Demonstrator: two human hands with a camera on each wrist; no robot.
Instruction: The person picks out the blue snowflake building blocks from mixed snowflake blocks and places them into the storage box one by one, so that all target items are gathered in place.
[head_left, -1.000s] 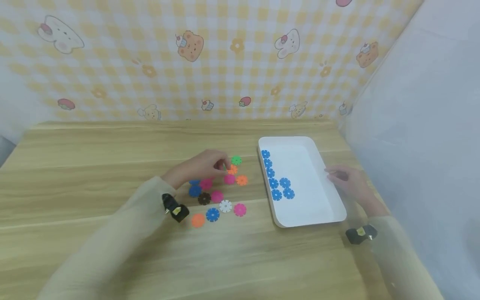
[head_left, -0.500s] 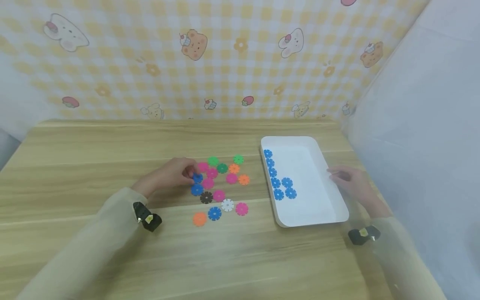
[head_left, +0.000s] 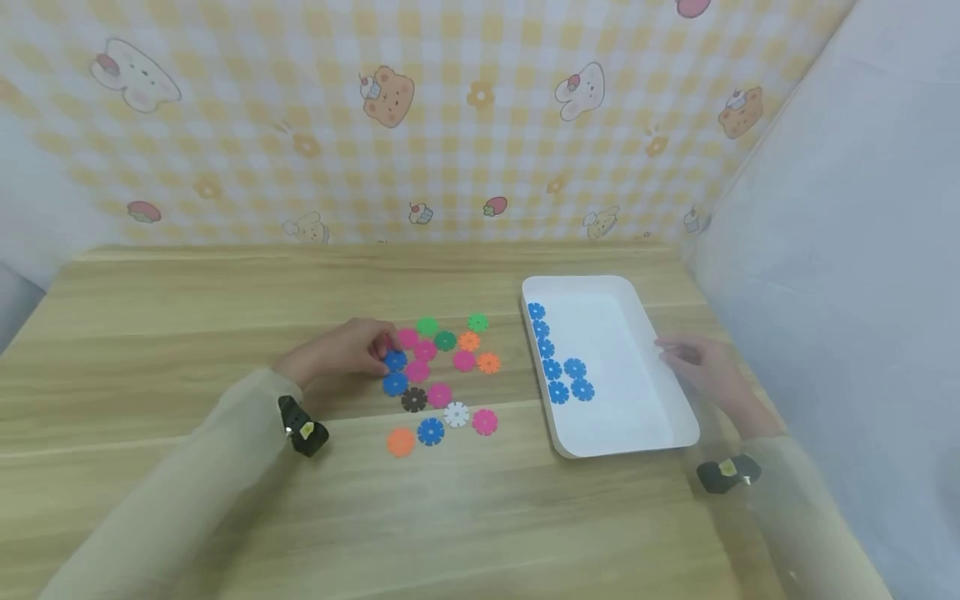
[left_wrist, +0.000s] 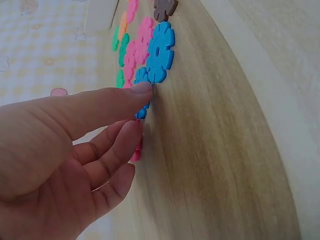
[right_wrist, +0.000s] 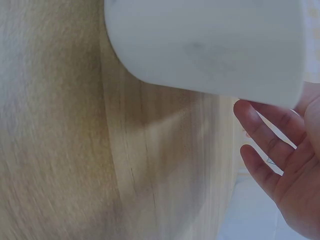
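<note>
My left hand (head_left: 343, 348) is at the left side of a spread of flat notched snowflake discs. Its thumb and fingertips pinch the edge of a blue snowflake disc (head_left: 396, 361), which lies on the table. In the left wrist view the thumb (left_wrist: 120, 102) covers part of that disc, and a second blue snowflake disc (left_wrist: 161, 52) lies against it. My right hand (head_left: 701, 368) grips the right rim of a white tray (head_left: 615, 417). In the right wrist view its fingers (right_wrist: 265, 135) are outside the tray wall and the thumb is mostly hidden. Several blue discs (head_left: 558, 392) line the tray's left side.
Pink discs (head_left: 439, 395), green discs (head_left: 477, 322), orange discs (head_left: 401, 442), a white disc (head_left: 456, 414) and a brown disc (head_left: 414, 400) lie between my left hand and the tray. A patterned cloth (head_left: 480, 142) stands behind the wooden table (head_left: 187, 283).
My left hand has drawn back leftward from near the orange and green discs to the blue disc at the left, where it stays. The right hand keeps its hold on the tray.
</note>
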